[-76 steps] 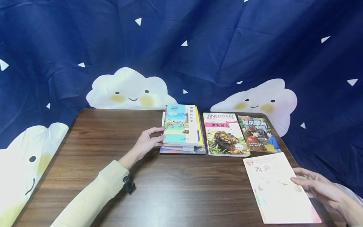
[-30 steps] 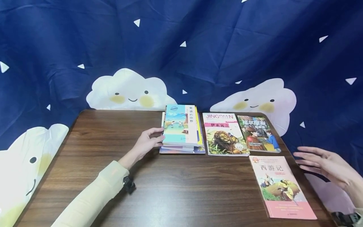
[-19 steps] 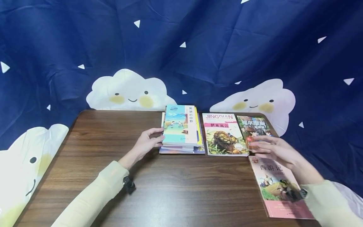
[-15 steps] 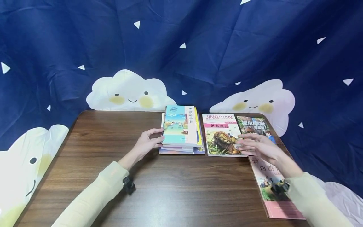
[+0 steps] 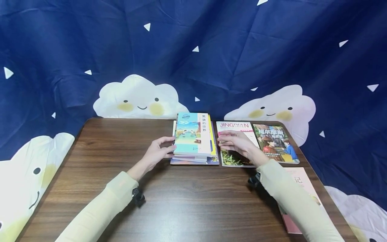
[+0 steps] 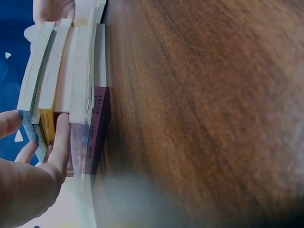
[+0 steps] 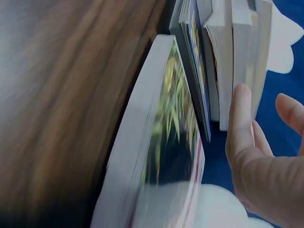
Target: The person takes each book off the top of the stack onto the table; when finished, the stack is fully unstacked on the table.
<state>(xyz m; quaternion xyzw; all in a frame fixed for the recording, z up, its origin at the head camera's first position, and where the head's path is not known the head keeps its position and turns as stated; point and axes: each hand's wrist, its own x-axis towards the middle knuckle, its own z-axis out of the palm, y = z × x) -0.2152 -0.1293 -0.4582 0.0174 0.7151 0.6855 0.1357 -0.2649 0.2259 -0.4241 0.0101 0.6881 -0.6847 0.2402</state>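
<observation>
A stack of several books stands at the table's back middle, a light-blue paperback (image 5: 188, 134) on top and uneven edges below. My left hand (image 5: 154, 153) is at its left side; in the left wrist view, the fingers (image 6: 61, 142) touch the spines. My right hand (image 5: 240, 144) hovers over a pink-and-white book (image 5: 234, 159), partly covering its cover. Its fingers point at the stack's right side, fairly straight, thumb apart, holding nothing. In the right wrist view a fingertip (image 7: 242, 92) is close to the page edges; contact cannot be told.
A dark-covered book (image 5: 275, 143) lies to the right of the pink-and-white one. Nearer the front right, a pink book (image 5: 291, 227) is partly hidden under my right sleeve (image 5: 296, 198). A blue cloth with clouds hangs behind the brown wooden table (image 5: 193, 201).
My right hand has let go of the pink book at the front right, then swung left across the other books to beside the stack. The left hand has stayed put.
</observation>
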